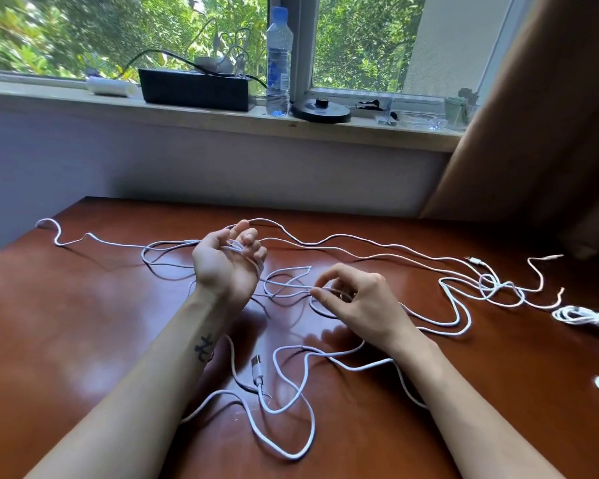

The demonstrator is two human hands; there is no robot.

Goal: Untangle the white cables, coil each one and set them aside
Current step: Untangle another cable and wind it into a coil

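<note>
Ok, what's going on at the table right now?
A person is partway through untangling the white cables sprawled over the brown table. The left hand, palm up, holds several strands looped through its curled fingers, while the right hand pinches a strand just beside it. Most of the cable lies loose and crossed, with a USB plug between the forearms. Two coiled bundles already sit at the table's right edge.

No legible text: water bottle label blurred (blue print only); left forearm tattoo unreadable.
</note>
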